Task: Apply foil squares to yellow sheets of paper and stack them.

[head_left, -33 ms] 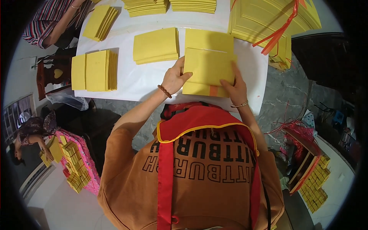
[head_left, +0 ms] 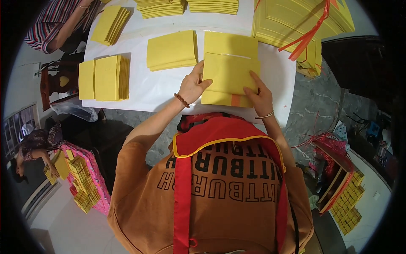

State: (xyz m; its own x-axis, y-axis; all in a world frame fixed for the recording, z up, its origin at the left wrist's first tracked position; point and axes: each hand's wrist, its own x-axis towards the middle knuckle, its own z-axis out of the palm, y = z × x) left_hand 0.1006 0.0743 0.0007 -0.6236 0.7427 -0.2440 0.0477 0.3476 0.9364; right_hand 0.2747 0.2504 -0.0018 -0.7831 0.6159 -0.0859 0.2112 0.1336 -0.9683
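Note:
In front of me on the white-covered table (head_left: 139,93) lies a folded yellow paper bundle (head_left: 230,74), with a further yellow layer sticking out beyond its far edge. A small orange patch (head_left: 235,100) shows at its near edge. My left hand (head_left: 193,88) is closed on the bundle's left edge, thumb on top and the other fingers partly hidden. At the right edge my right hand (head_left: 260,98) rests with thumb and index finger apart on the upper face. Just left of the bundle sits a short stack of yellow paper (head_left: 171,51).
More yellow stacks (head_left: 104,78) stand at the table's left and far side. Large yellow sheets (head_left: 292,21) with red plastic ribbon (head_left: 311,38) fill the far right. Striped-sleeved person (head_left: 63,25) is at the far left; another person (head_left: 40,144) handles yellow bundles on a pink surface (head_left: 95,182).
My right hand's index finger has drawn back from along the right edge and now lies bent over the bundle's upper face. My left hand has stayed in place.

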